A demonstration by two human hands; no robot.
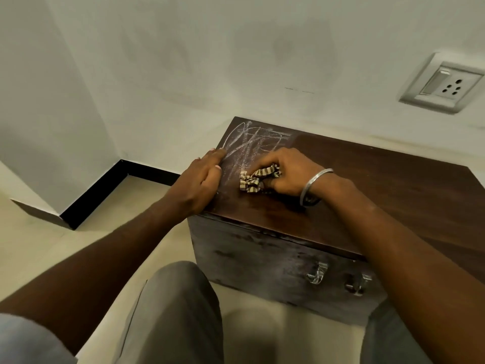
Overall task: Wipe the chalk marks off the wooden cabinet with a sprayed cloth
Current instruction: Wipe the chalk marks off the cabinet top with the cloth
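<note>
The right hand (284,174) grips the bunched cloth (253,179) on top of the cabinet (393,185), near its left edge. The chalk marks (254,143) run from the cloth toward the far left corner. The left hand (203,177) rests flat on the left edge, fingers straight.

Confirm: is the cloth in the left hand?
No, the right hand grips the cloth; the left hand rests on the cabinet.

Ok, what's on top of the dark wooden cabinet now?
White chalk scribbles cover the far-left corner of the dark wooden cabinet. The right hand grips a striped cloth on them; the left hand rests along the left edge. Marks beneath cloth and hands are hidden.
</note>
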